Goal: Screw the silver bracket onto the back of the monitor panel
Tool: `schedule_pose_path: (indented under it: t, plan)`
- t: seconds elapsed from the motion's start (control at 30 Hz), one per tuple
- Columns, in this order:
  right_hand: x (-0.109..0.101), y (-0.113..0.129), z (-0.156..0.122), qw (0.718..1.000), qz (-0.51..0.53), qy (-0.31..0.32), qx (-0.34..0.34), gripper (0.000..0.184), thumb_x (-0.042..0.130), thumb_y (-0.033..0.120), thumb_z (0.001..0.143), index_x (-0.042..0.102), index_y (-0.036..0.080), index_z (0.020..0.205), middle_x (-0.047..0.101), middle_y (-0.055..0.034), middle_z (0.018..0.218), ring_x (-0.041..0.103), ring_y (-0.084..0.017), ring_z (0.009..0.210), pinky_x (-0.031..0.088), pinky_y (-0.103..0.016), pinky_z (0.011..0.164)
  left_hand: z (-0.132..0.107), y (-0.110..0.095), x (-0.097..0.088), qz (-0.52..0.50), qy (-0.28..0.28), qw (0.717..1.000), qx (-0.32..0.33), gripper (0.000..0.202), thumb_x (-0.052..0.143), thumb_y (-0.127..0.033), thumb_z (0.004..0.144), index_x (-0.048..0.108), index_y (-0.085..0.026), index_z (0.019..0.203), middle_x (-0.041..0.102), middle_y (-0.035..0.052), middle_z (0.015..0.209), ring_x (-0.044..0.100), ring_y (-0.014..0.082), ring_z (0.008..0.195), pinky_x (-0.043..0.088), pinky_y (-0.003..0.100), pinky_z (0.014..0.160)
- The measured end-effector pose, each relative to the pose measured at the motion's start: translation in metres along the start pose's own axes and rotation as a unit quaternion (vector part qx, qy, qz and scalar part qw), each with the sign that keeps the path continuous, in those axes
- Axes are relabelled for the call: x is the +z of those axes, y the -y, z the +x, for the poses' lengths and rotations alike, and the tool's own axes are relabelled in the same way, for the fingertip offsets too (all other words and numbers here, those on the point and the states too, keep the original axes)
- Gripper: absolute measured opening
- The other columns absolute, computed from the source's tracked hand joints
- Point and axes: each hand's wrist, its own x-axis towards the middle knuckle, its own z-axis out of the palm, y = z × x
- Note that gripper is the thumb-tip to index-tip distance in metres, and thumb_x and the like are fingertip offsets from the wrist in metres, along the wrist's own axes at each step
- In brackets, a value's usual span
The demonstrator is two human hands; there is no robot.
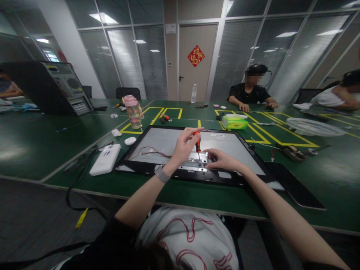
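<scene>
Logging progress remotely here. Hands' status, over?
Left hand gripping orange-handled screwdriver, nearly upright over metal bracket. Right hand at bracket. Wires lie left of screwdriver.

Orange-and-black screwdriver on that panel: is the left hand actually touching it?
Touching. The head view shows the left hand gripping the orange-and-black screwdriver near its upper end.

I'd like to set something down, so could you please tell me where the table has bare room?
The green table looks bare at far left, nearer than the black computer case, and right of the black slab. It is crowded left of the panel, where a white block and a small white case lie.
</scene>
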Motion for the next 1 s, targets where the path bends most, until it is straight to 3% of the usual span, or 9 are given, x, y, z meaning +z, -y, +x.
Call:
schedule_pose_path:
  t: [0.1,0.27,0.43,0.6,0.8,1.0]
  plan:
    - [0.0002,-0.0010,0.0000,1.000,-0.003,0.000,0.001,0.070,0.072,0.053,0.068,0.055,0.016,0.125,0.056,-0.0044,0.089,0.053,-0.020,0.079,0.043,-0.030,0.070,-0.0003,0.0011,0.0000,0.021,-0.005,1.000,0.009,0.020,0.063,-0.029,0.083,0.070,-0.023,0.102,0.059,0.0048,0.097,0.057,0.0148,0.090,0.047,0.028,0.081]
    - [0.0003,-0.0005,0.0000,1.000,0.000,0.001,0.005,0.069,0.073,0.052,0.068,0.056,0.016,0.125,0.056,-0.0036,0.087,0.052,-0.019,0.078,0.043,-0.030,0.069,-0.0005,-0.0004,-0.0005,-0.045,0.027,0.999,-0.006,0.030,0.046,-0.024,0.093,0.060,-0.021,0.120,0.067,0.0063,0.100,0.062,0.0162,0.096,0.047,0.033,0.090]
    - [-0.0006,0.0026,-0.0005,1.000,0.001,-0.002,0.007,0.067,0.073,0.050,0.067,0.057,0.016,0.123,0.056,-0.0039,0.087,0.054,-0.020,0.080,0.044,-0.031,0.071,-0.0011,-0.0007,0.0007,-0.072,0.052,0.996,-0.019,0.030,0.045,-0.025,0.094,0.059,-0.021,0.121,0.066,0.0082,0.111,0.064,0.0181,0.096,0.048,0.035,0.089]
    - [0.0004,0.0001,-0.0001,1.000,0.000,-0.001,0.002,0.069,0.073,0.051,0.068,0.056,0.014,0.124,0.055,-0.0043,0.088,0.052,-0.019,0.078,0.043,-0.030,0.069,-0.0010,0.0043,0.0007,-0.005,0.029,1.000,0.001,0.027,0.062,-0.025,0.084,0.066,-0.023,0.110,0.061,0.0049,0.101,0.059,0.0139,0.086,0.048,0.028,0.080]
    - [0.0008,-0.0015,-0.0003,1.000,0.006,0.004,0.001,0.072,0.073,0.051,0.068,0.055,0.013,0.125,0.055,-0.0046,0.088,0.051,-0.018,0.075,0.043,-0.030,0.067,0.0007,0.0032,-0.0016,0.009,0.039,0.999,0.011,0.029,0.046,-0.021,0.092,0.063,-0.023,0.114,0.062,0.0044,0.100,0.058,0.0155,0.094,0.046,0.029,0.083]
    - [-0.0002,0.0012,-0.0004,1.000,0.005,0.002,0.003,0.069,0.073,0.051,0.068,0.056,0.014,0.124,0.056,-0.0040,0.087,0.052,-0.019,0.076,0.043,-0.030,0.067,0.0000,0.0038,-0.0002,0.059,0.007,0.998,0.022,0.023,0.060,-0.024,0.085,0.065,-0.023,0.108,0.055,0.0028,0.092,0.054,0.0133,0.084,0.046,0.026,0.078]
